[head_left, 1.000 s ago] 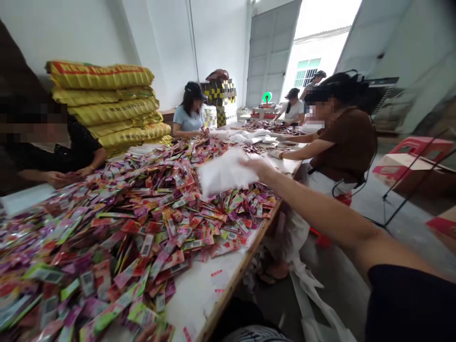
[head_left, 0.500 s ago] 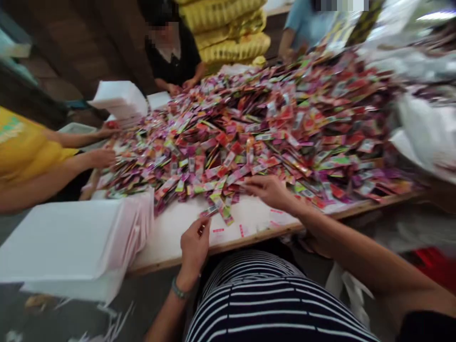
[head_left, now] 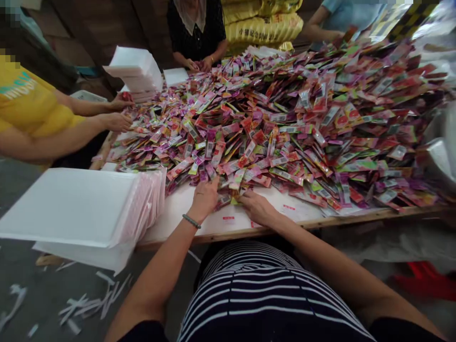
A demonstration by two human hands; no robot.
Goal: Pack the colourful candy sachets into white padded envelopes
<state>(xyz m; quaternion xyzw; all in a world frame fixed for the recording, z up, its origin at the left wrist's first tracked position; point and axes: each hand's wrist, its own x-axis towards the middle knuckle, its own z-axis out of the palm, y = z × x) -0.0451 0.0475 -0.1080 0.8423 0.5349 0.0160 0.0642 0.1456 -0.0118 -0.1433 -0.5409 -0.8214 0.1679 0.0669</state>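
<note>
A big heap of small coloured packets (head_left: 285, 114), pink, red, green and purple, covers the white table (head_left: 185, 213). My left hand (head_left: 205, 194) rests at the heap's near edge, fingers curled onto a few packets. My right hand (head_left: 257, 207) lies just to its right, fingers bent into the same cluster of packets (head_left: 228, 190). The two hands are a short gap apart. What either hand actually grips is hidden under the fingers.
A thick stack of white bags (head_left: 81, 213) overhangs the table's left corner. A person in yellow (head_left: 32, 109) works at the left, another in black (head_left: 199, 28) at the far side by a second white stack (head_left: 135, 71). Yellow sacks (head_left: 263, 28) stand behind. Paper scraps (head_left: 89, 299) litter the floor.
My view swung from the far end of the table down to the near edge. My left hand moved up into the heap, and my right hand drew in beside it.
</note>
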